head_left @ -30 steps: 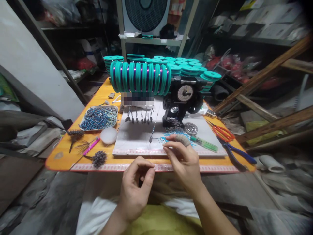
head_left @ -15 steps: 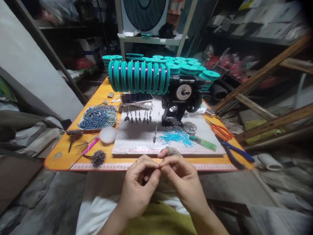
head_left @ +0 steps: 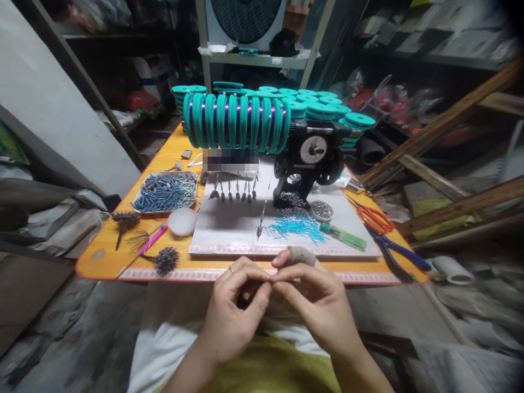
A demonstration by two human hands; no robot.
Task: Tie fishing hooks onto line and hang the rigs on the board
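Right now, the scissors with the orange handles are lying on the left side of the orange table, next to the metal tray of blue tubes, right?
Not quite. The scissors with the orange handles lie on the right side of the orange table, beside the blue-handled pliers. The metal tray of blue tubes is on the left, as the head view shows.

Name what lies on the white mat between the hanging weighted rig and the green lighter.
In the head view, a scatter of thin blue tubes lies between the rig and the lighter.
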